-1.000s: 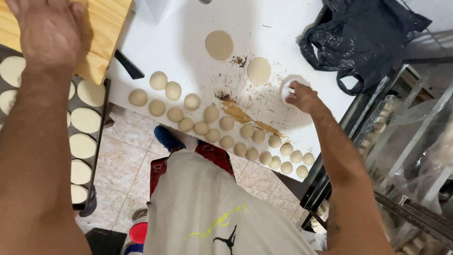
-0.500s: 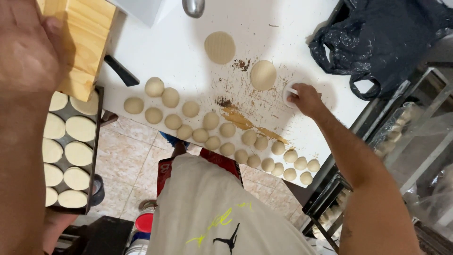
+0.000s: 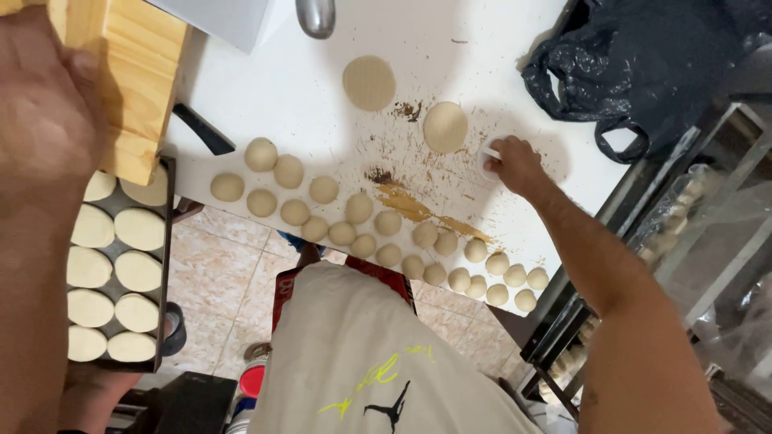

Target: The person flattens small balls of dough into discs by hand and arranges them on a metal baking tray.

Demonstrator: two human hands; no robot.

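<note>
Two hands spread wide over a white worktop covered in dough.

At the far left, the left hand (image 3: 44,104) lies flat against the end of a pale wooden block with stepped slats (image 3: 121,76); it is blurred, so how far the fingers curl round the wood I cannot tell. Below the block sits a dark metal tray (image 3: 166,265) filled with two rows of pale oval dough pieces (image 3: 112,273). Across the white table (image 3: 281,88) run rows of small round dough balls (image 3: 322,190), down towards the right edge. Further back lie a flattened tan dough disc (image 3: 369,82) and a rounder pale one (image 3: 445,127), with brown smears between. Just beside that one, the right hand (image 3: 515,163) is closed over a small white round object (image 3: 487,153), pressing it to the table. A black plastic bag (image 3: 635,64) lies at the far right.
</note>
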